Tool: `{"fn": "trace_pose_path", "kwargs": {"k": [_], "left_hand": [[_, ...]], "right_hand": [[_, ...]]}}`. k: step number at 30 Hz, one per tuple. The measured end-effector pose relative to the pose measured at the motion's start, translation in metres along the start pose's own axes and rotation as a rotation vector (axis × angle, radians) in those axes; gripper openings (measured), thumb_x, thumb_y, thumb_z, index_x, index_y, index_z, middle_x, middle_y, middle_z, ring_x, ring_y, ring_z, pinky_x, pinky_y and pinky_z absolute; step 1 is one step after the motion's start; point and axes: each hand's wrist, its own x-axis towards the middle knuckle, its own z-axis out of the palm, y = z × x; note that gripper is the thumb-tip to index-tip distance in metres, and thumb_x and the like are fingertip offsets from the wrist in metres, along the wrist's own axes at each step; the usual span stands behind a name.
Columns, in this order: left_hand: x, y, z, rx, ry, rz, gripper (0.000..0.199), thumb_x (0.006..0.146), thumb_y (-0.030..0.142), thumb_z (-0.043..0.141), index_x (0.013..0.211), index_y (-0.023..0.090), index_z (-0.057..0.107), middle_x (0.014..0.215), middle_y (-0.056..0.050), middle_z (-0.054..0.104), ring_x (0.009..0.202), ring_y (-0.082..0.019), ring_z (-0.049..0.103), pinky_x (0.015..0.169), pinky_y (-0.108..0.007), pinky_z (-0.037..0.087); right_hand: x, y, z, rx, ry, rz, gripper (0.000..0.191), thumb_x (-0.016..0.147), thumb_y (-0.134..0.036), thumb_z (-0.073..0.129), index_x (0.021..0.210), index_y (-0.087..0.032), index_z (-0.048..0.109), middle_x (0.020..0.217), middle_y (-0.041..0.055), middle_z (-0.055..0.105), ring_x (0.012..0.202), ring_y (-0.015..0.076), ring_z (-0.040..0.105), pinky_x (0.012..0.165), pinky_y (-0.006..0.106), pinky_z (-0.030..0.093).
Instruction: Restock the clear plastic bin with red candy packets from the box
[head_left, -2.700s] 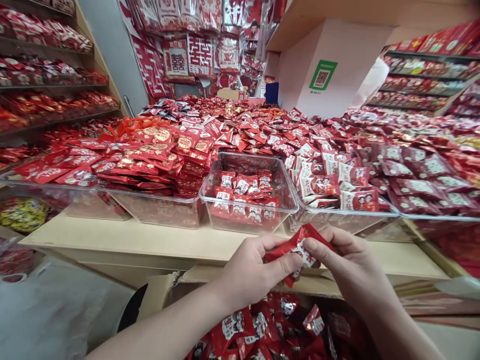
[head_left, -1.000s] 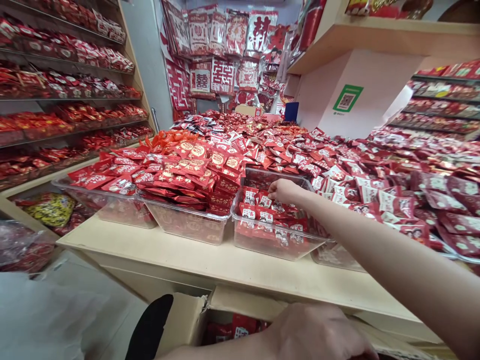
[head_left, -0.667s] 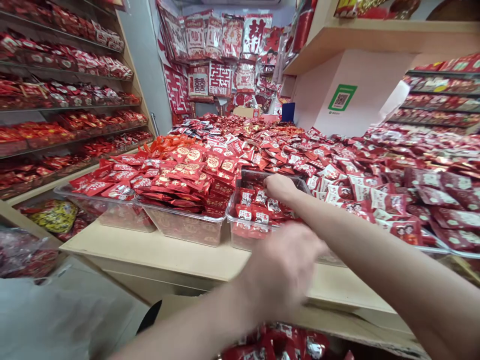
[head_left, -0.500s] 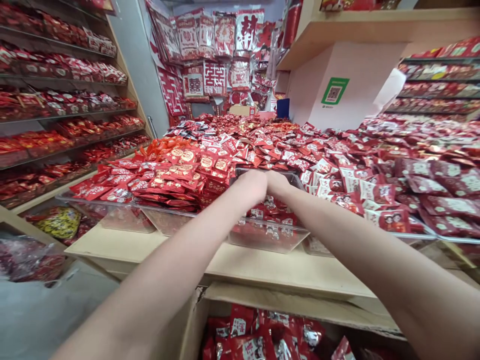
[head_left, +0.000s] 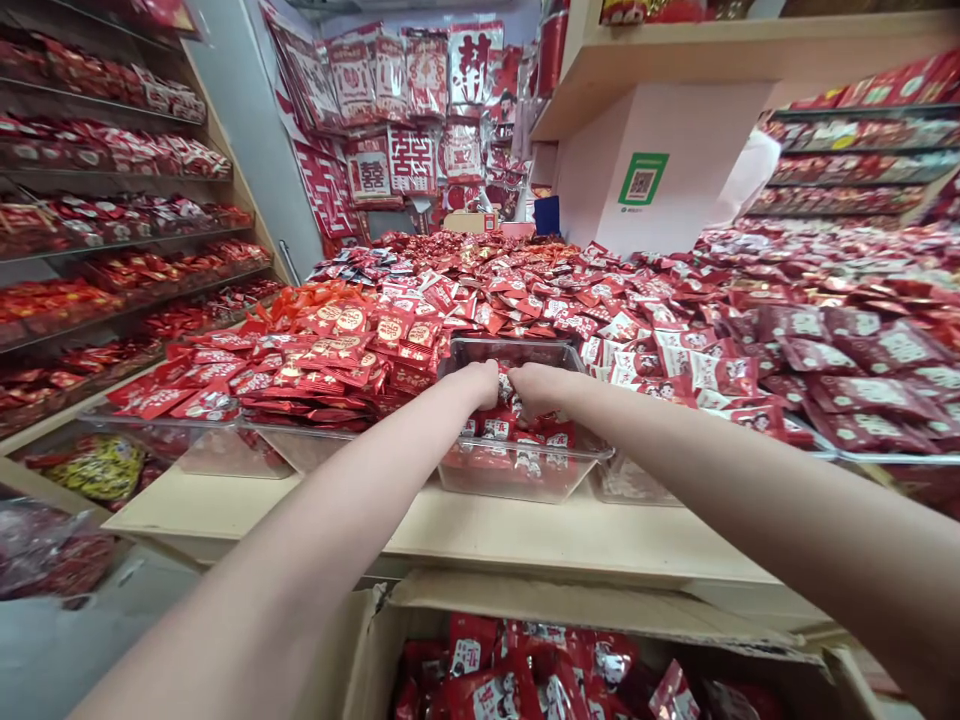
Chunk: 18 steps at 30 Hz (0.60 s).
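Both my hands reach into a clear plastic bin [head_left: 480, 480] at the front of the display. Inside it lie red packets [head_left: 529, 462] with white print and small cartoon figures. My left hand [head_left: 481, 384] is closed, its curled fingers against a red packet [head_left: 504, 390] between the hands. Just to the right, my right hand [head_left: 538, 388] is bent down with its fingers closed at the same packets. Fingertips of both hands are partly hidden, so how firmly each one grips is hard to see.
Neighbouring bins hold heaped red packets [head_left: 330, 360] on the left and white-and-red packets [head_left: 697, 370] on the right. Below the wooden counter [head_left: 600, 540] stands an open cardboard box [head_left: 600, 610] with more red packets. Stocked shelves [head_left: 112, 240] rise at left.
My hands have moved a little apart and lower into the bin, uncovering a packet between them and more of the bin's back. The view has shifted slightly right.
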Motion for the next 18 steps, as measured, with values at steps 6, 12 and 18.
{"fn": "trace_pose_path", "kwargs": {"k": [6, 12, 18], "left_hand": [[-0.007, -0.002, -0.003, 0.011, -0.043, 0.056, 0.031, 0.084, 0.026, 0.053, 0.115, 0.017, 0.050, 0.116, -0.008, 0.052, 0.100, -0.021, 0.054, 0.082, -0.041, 0.046], [-0.007, -0.004, -0.005, 0.054, -0.115, 0.037, 0.026, 0.084, 0.027, 0.053, 0.107, 0.014, 0.054, 0.109, -0.008, 0.055, 0.095, -0.020, 0.056, 0.079, -0.039, 0.048], [-0.001, -0.006, -0.004, 0.060, -0.127, 0.027, 0.029, 0.085, 0.028, 0.053, 0.110, 0.014, 0.052, 0.111, -0.009, 0.054, 0.096, -0.021, 0.055, 0.079, -0.039, 0.047]], "right_hand": [[0.003, 0.006, 0.016, -0.004, 0.049, 0.071, 0.031, 0.072, -0.019, 0.058, 0.100, -0.008, 0.061, 0.100, 0.0178, 0.065, 0.092, 0.0281, 0.061, 0.075, 0.031, 0.048], [0.000, 0.001, 0.014, 0.018, 0.094, 0.072, 0.032, 0.069, -0.019, 0.061, 0.100, -0.009, 0.059, 0.098, 0.0179, 0.065, 0.090, 0.0270, 0.062, 0.073, 0.029, 0.048], [0.000, -0.003, 0.018, 0.037, 0.109, 0.045, 0.042, 0.067, -0.020, 0.061, 0.108, -0.011, 0.054, 0.102, 0.0162, 0.064, 0.093, 0.0266, 0.061, 0.072, 0.029, 0.048]]}}
